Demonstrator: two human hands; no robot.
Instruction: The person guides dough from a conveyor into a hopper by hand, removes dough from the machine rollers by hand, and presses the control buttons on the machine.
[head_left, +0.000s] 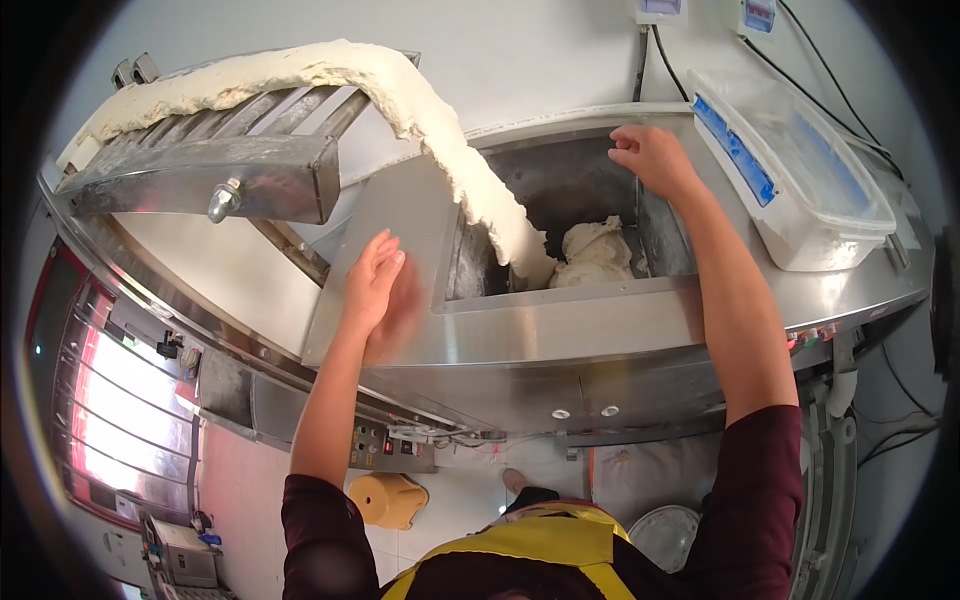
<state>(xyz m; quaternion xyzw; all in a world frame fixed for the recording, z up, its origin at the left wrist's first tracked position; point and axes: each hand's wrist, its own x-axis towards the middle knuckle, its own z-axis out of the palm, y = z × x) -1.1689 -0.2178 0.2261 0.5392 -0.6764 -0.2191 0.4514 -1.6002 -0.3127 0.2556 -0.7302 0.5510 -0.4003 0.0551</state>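
A long thick strip of dough [345, 65] lies over a slatted metal rack [200, 180] at the upper left and hangs down into a steel hopper [570, 305] set in the machine top. Inside the hopper a lump of dough [595, 255] rests beside the strip's lower end. My left hand [373, 280] is left of the hopper, over the steel top, fingers apart and holding nothing. Above the hopper's back right corner is my right hand [650, 158], its fingers curled together; whatever they may hold is hidden. Neither hand touches the dough.
A white plastic tub [800, 190] with blue parts stands on the steel top at the right. Cables run down the wall behind it. Below are a yellow stool [388, 500], a control panel [375, 445] and a round metal container [665, 537] on the floor.
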